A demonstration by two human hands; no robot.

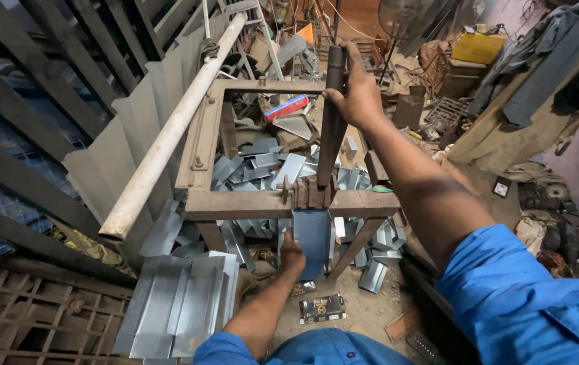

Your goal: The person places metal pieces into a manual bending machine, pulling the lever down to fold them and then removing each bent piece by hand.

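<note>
We look down from head height at a rusty metal frame (262, 203) in a cluttered workshop; our right hand (356, 94) is clenched around the top of an upright dark lever (332, 128), arm stretched out; our left hand (292, 253) grips the lower left edge of a flat metal sheet (313, 240) hanging below the frame's front bar, just under the lever's foot; bent metal pieces (262, 165) litter the floor inside the frame; a stack of folded sheets (184, 304) lies to the left; a long pale pipe (174, 128) slants across the frame's left side; a red and blue flat box (287, 107) rests beyond; a yellow container (477, 47) sits far right.
</note>
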